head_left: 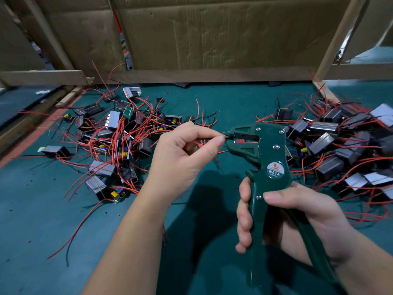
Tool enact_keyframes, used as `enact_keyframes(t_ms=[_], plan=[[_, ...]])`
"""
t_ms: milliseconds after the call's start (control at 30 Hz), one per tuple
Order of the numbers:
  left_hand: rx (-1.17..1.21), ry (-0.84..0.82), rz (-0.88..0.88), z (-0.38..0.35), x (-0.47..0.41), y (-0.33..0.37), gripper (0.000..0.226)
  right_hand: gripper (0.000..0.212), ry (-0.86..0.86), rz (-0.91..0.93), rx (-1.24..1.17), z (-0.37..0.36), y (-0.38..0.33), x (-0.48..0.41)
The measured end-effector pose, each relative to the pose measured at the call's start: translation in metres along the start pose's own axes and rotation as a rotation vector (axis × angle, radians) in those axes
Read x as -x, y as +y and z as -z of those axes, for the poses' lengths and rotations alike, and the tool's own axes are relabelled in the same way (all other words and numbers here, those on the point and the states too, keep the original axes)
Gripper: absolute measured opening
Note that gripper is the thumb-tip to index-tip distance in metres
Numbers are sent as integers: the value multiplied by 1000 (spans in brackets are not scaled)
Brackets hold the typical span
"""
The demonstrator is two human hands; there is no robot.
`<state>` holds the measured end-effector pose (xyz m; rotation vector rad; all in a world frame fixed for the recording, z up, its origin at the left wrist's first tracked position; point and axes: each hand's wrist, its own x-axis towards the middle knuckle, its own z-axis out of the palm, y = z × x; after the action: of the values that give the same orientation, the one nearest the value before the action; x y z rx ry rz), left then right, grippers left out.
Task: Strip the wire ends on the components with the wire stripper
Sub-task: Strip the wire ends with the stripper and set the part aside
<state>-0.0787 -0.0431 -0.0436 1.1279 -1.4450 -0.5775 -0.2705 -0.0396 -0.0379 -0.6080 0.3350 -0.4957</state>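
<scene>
My right hand [293,216] grips the handles of a dark green wire stripper [270,167], whose jaws point left. My left hand [187,154] pinches a thin black wire [209,137] between thumb and forefinger. The wire's end sits in the stripper's jaws [230,138]. The component on that wire is hidden behind my left hand. A pile of small grey and black components with red wires [114,141] lies to the left on the green mat. A second pile [340,145] lies to the right.
Cardboard sheets [212,35] and wooden battens [42,76] wall off the back of the green mat [42,220]. Loose red and black wires [70,237] trail over the mat at the lower left. Small dark specks dot the mat.
</scene>
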Motion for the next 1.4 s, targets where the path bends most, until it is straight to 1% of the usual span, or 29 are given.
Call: enact_keyframes(t_ms=[33, 67, 200, 267, 433, 567, 600, 700, 800, 833, 900, 967, 1033, 1133, 1233, 1333, 1400], plan=[[-1, 1, -4, 0, 0, 0, 9, 31, -49, 51, 90, -5, 10, 4], [-2, 0, -8, 0, 0, -1, 9, 31, -37, 70, 179, 0, 19, 11], [-21, -6, -23, 0, 0, -1, 10, 32, 7, 31, 163, 2, 13, 9], [-29, -10, -26, 0, 1, 0, 8, 32, 24, 62, 186, 2, 17, 9], [-32, -11, -17, 0, 1, 1, 8, 31, 74, 69, 220, 0, 15, 8], [-55, -36, -12, -1, 2, 2, 8, 37, 137, 87, 251, 0, 15, 8], [-60, -52, 3, -2, 2, 1, 9, 38, 164, 86, 260, -1, 16, 8], [-125, -126, 68, -3, 3, 0, 24, 37, 263, 104, 283, -5, 20, 7], [-217, -196, 110, -4, 4, -1, 27, 39, 364, 126, 264, -5, 21, 6], [-235, -214, 113, -5, 4, -1, 27, 40, 354, 123, 231, -6, 21, 6], [-221, -233, 108, -7, 5, 1, 26, 38, 268, 143, 98, -6, 20, 4], [-183, -224, 111, -7, 5, 2, 24, 37, 232, 221, -2, -6, 17, 3], [-135, -193, 123, -6, 4, 3, 23, 33, 281, 279, -44, -5, 13, 3], [28, -130, 181, -4, 3, 4, 26, 32, 344, 306, -82, -3, 6, 6], [138, -68, 217, -4, 2, 4, 23, 33, 329, 265, -68, -2, 5, 7], [157, -9, 203, -4, 2, 3, 19, 37, 215, 172, -45, 1, 7, 9], [162, 1, 203, -3, 2, 3, 19, 41, 109, 93, -32, 3, 10, 10]])
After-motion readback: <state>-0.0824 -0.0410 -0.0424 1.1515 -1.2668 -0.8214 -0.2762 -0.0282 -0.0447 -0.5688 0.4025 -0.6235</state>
